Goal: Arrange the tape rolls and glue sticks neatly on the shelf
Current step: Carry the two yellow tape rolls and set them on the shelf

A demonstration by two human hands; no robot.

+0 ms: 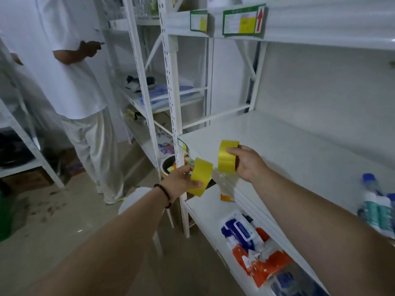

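I hold one yellow tape roll in each hand, in front of the white shelf board (299,146). My left hand (181,182) grips a yellow tape roll (201,176) just off the shelf's left front corner. My right hand (248,163) grips a second yellow tape roll (227,157) above the shelf's front edge, near its left end. Several glue sticks (376,206) with blue caps lie in a loose cluster at the shelf's right front. The rest of this shelf board is bare.
A lower shelf (205,208) holds blue and orange packets (252,248). A white upright post (171,92) stands left of the shelf. A person in white (70,77) stands at left by another rack. A pot (168,165) with small items sits low behind the post.
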